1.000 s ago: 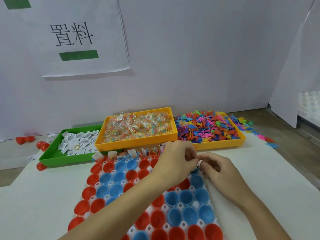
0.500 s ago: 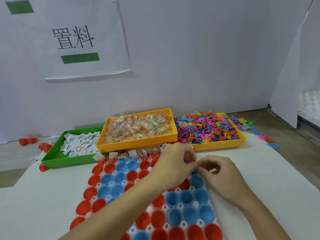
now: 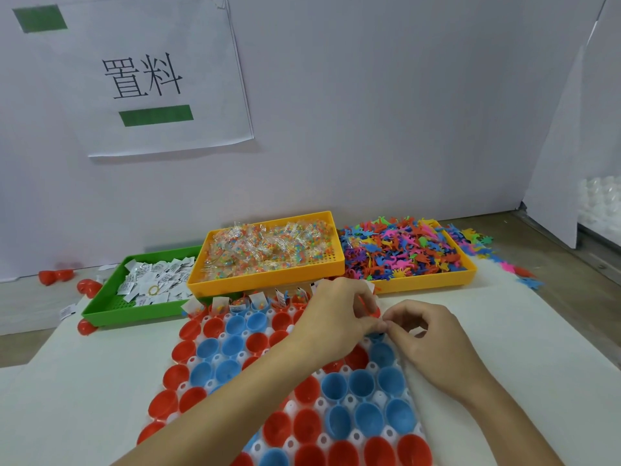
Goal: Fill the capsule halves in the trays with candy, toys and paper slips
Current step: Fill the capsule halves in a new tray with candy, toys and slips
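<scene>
Here, the two hands meet over the far right part of the white capsule tray (image 3: 416,432), at about 1 o'clock from its middle. The left hand (image 3: 339,314) reaches across the tray from 7 o'clock, its fingers curled and pinching a small orange-red toy (image 3: 364,306). The right hand (image 3: 426,334) comes in from 5 o'clock with its fingers curled too, thumb and forefinger drawn together at the same spot, fingertips touching those of the left hand; whether it has hold of the toy or some other small piece I cannot tell. Both sets of fingertips sit just above a blue capsule half (image 3: 374,336) that is mostly hidden beneath them.

The tray holds rows of red capsule halves (image 3: 307,425) and blue ones, open side up. The far row (image 3: 258,301), at 12 o'clock, already carries paper slips and candy standing in the cups.

Beyond the tray, three bins stand side by side. At 11 o'clock a green bin (image 3: 100,307) holds folded paper slips (image 3: 151,280). At 12 o'clock an orange bin (image 3: 265,284) holds wrapped candy (image 3: 268,247). At 1 o'clock a second orange bin (image 3: 430,284) is heaped with small coloured plastic toys (image 3: 403,250), some spilled onto the table (image 3: 537,348) at its right. Loose red halves (image 3: 55,275) lie at 10 o'clock. A paper sign (image 3: 144,75) hangs on the wall behind.
</scene>
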A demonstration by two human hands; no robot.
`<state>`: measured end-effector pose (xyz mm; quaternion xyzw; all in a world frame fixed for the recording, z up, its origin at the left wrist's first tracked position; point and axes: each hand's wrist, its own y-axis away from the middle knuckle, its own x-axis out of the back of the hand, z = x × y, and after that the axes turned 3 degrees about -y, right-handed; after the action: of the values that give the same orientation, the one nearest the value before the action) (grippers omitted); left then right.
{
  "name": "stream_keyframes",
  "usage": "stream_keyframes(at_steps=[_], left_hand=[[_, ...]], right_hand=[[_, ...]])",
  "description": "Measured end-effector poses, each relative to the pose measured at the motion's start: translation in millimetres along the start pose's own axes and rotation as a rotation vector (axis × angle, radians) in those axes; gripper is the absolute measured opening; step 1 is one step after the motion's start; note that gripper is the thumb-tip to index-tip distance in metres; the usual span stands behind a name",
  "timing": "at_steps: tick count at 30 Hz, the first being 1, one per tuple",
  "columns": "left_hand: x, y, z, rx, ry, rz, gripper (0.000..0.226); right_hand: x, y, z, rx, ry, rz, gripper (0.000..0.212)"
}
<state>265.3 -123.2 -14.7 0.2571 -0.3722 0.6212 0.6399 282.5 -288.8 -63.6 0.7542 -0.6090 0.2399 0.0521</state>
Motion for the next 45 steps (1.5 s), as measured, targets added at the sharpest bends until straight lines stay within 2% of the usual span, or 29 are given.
stream_keyframes(at_steps=[5, 24, 28, 30, 36, 42, 45], left_hand=[[4, 1, -3, -0.014, -0.044, -0.011, 0.009], [-1, 1, -6, -0.041, -0.06, -0.044, 0.011], [6, -4, 0, -0.067, -0.041, 0.014, 0.024], [12, -14, 2, -0.076, -0.036, 0.07, 0.023], [11, -53, 14, -0.124, -0.215, 0.083, 0.008], [0, -76, 30, -0.073, -0.502, -0.054, 0.02], [-2, -81, 34, -0.047, -0.531, -0.098, 0.022]], right_hand=[[-1, 0, 0, -0.006, 0.019, 0.011, 0.019], [-2, 1, 0, 0.034, -0.019, 0.005, 0.023], [-2, 0, 0, 0.039, -0.078, 0.037, 0.021], [-3, 0, 1, 0.033, -0.083, 0.042, 0.019], [-3, -1, 0, 0.05, -0.103, 0.082, 0.024], [-2, -2, 3, 0.042, -0.079, 0.073, 0.023], [-2, -3, 3, 0.046, -0.075, 0.072, 0.024]])
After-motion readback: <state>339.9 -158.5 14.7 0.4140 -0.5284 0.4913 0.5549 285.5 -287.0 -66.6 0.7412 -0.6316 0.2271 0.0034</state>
